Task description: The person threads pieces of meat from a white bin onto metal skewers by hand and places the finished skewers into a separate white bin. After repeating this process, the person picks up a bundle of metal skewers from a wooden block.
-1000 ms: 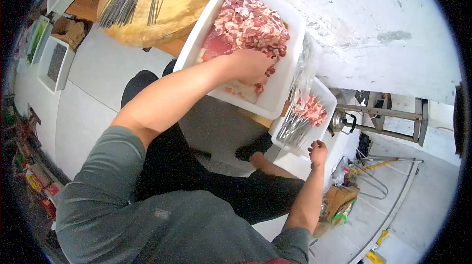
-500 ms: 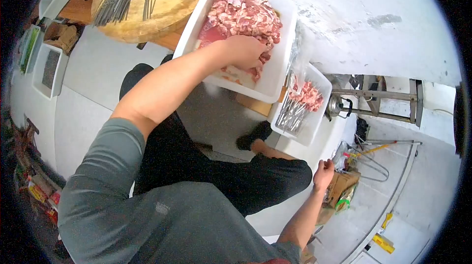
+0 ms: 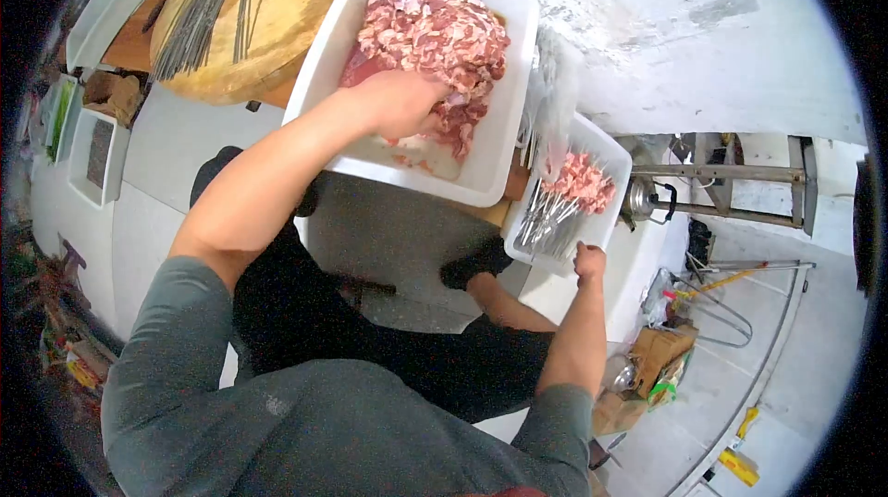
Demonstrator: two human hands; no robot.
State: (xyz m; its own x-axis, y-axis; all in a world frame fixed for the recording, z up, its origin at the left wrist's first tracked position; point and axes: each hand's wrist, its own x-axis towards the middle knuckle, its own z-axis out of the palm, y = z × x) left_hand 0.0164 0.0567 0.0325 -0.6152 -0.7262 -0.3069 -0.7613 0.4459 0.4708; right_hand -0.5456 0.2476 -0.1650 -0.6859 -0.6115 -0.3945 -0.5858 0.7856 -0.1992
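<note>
Raw cut meat point(image 3: 435, 25) fills much of a large white bin point(image 3: 324, 67). My left hand point(image 3: 407, 101) is in this bin, its fingers curled closed at the lower edge of the meat; the fingertips are partly hidden. To the right, a smaller white bin point(image 3: 618, 156) holds meat-loaded skewers point(image 3: 581, 184), their bare metal ends pointing down and left. Beside its lower right rim is my right hand point(image 3: 589, 261), fingers pinched together. Whatever lies between those fingers is too small to make out. Clear plastic point(image 3: 557, 80) hangs between the two bins.
Bare metal skewers point(image 3: 199, 25) lie on a round wooden block point(image 3: 277, 25) at the upper left. A kettle point(image 3: 641, 199) and a metal frame point(image 3: 740, 173) stand right of the small bin. Cardboard boxes point(image 3: 659, 354) are lower right. My bent legs point(image 3: 370, 340) lie below the bins.
My right hand has moved up and slightly left, from over my knee to the small bin's rim. My left hand stays in the meat bin. The view has shifted slightly.
</note>
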